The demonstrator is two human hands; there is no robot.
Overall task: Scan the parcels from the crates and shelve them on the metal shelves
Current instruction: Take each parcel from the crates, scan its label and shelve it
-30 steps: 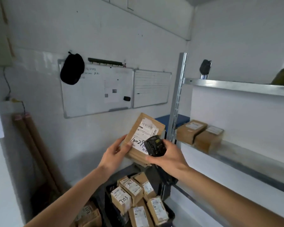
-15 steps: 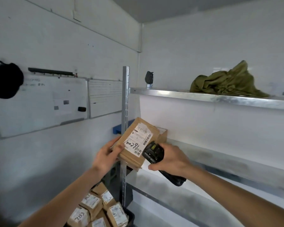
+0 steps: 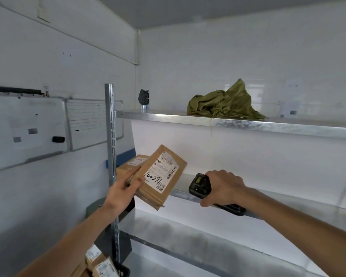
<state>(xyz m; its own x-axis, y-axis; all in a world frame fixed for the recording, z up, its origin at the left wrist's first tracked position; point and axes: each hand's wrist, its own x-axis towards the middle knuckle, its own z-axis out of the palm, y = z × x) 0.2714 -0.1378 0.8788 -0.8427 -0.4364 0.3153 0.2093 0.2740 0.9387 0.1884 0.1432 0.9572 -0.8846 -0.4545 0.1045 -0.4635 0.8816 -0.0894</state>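
Parcel 100291 (image 3: 160,174), gripped in my left hand (image 3: 121,191): scanner (image 3: 200,185), clasped in my right hand (image 3: 222,187), now drawn off to 3 o'clock, so scanned, I judge; middle shelf (image 3: 288,200) next

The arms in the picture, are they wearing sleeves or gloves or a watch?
No. Both forearms are bare right to the bottom edge of the picture, so no sleeves show. The left hand and the right hand wear no gloves, and I see no watch, bracelet or ring on the wrists or fingers.

Matt cardboard parcel (image 3: 159,176), shiny metal shelves (image 3: 248,124)
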